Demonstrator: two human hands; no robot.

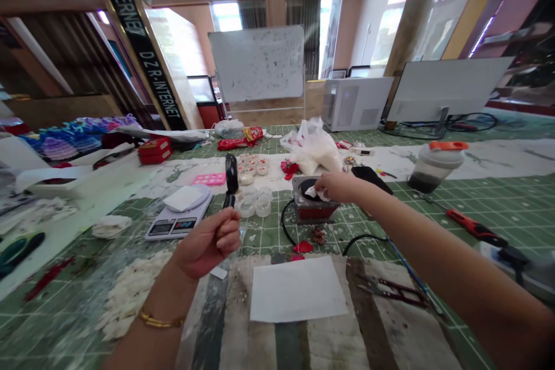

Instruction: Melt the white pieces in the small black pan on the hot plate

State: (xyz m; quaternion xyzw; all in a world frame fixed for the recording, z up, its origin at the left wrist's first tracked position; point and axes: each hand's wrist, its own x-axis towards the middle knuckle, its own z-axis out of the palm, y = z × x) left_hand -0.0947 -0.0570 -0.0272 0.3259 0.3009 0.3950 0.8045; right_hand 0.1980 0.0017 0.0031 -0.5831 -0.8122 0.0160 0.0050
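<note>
A thin gold bangle [161, 319] around the bare left wrist [174, 290]

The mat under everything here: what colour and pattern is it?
The mat is green with a white grid of squares; the head view shows it best.

Looks like a craft workshop set up in an office-type room to me. There's a whiteboard [255, 63] on a stand at the back and a big screen [446, 89] off to the side, while the table is covered in green cutting mats [489, 225], with a digital scale [177, 225], scissors [392, 292], a red-handled screwdriver [474, 228] and piles of colorful craft stuff [78, 139] around.
</note>
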